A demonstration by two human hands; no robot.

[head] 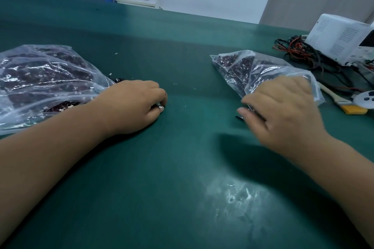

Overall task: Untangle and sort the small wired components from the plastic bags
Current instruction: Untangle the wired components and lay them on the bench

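Two clear plastic bags of small dark red wired components lie on the green mat. The large bag (pixel 40 79) is at the left, the smaller bag (pixel 253 66) at the right. My left hand (pixel 133 105) rests on the mat beside the large bag's mouth, its fingers curled round a small white-tipped wired component (pixel 160 108). My right hand (pixel 283 111) lies over the near end of the smaller bag, fingers bent on the plastic and on dark wires (pixel 239 117) that poke out by the thumb.
A white perforated device (pixel 342 36) with a tangle of red and black cables (pixel 299 50) sits at the far right. A wooden-handled brush (pixel 342 103) and a white round piece (pixel 364 100) lie near it. Tiny white bits dot the mat (pixel 182 168).
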